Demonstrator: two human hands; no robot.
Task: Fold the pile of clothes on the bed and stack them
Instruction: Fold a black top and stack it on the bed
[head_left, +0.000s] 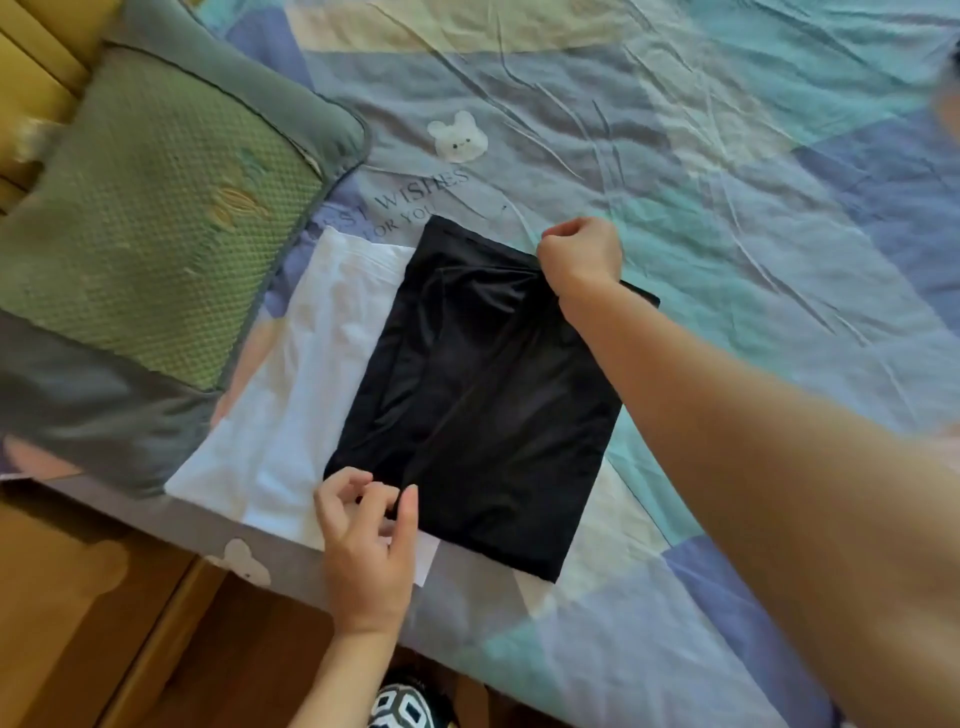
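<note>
- We see a folded black garment (483, 384) lying flat as a rectangle on the bed (727, 182), near its edge.
- The black piece lies on a folded white garment (291, 374), which shows along its left side and beneath its near corner.
- Our right hand (579, 254) sits at the far edge of the black garment, fingers curled into a fist that bunches the cloth; wrinkles radiate from this grip.
- Our left hand (366, 525) is at the near left corner, thumb and curled fingers pinching the black fabric's edge.
- The bed carries a patchwork cover in blue, teal and cream blocks, with a small white bear print (457, 136) and the lettering "BEST WISHES FOR YOU" just beyond the garments.
- A green textured pillow (156, 208) with a grey border lies left of the white garment, its corner just beside the cloth.
- Wooden flooring (104, 623) appears beside the bed at lower left.
</note>
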